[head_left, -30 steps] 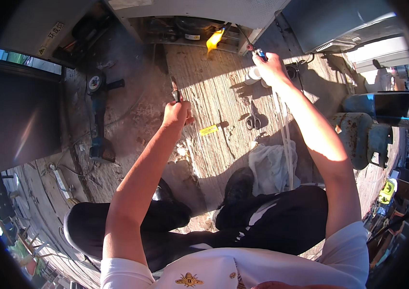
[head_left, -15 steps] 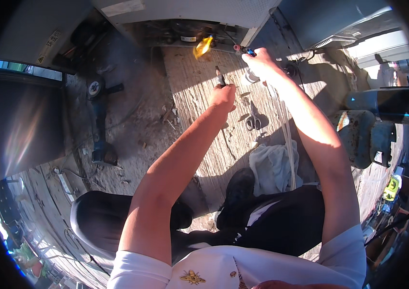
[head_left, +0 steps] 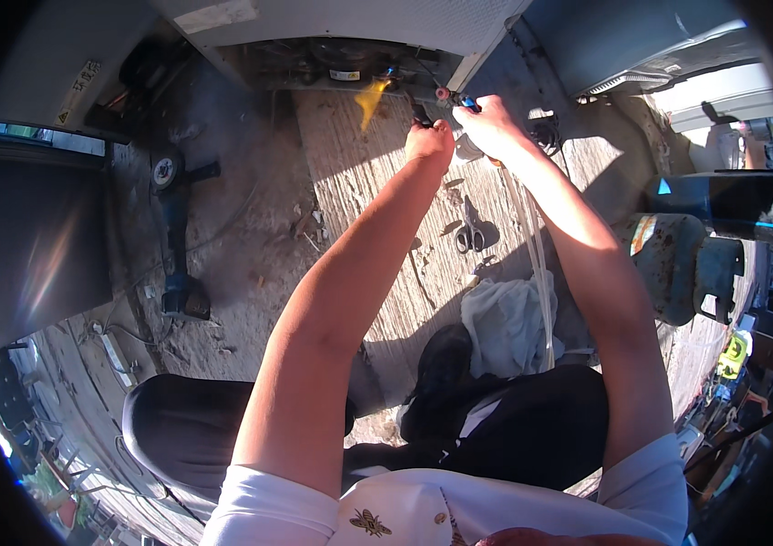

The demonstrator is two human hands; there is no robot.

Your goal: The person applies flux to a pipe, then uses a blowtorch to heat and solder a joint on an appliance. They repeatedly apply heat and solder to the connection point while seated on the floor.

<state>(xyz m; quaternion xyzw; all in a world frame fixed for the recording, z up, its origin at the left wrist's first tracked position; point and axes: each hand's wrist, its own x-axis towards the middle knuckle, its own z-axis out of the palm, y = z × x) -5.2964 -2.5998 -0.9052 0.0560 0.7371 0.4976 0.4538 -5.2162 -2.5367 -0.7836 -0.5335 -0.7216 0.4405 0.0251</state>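
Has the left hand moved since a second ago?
Yes. The left hand went forward and to the right, away from the scissors on the boards, and is now beside the right hand under the appliance.

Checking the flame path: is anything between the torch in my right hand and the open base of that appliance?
Nothing visible. The torch in the right hand points at the appliance; the left hand sits just beside it.

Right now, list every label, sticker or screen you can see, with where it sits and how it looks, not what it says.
Pale label: rectangular, top edge, on the grey appliance panel.
Small white sticker: on the dark round part in the open base of the appliance, up and left of the hands.
Strip label: narrow, white with a yellow triangle, upper left on a grey surface.
No screens are visible.
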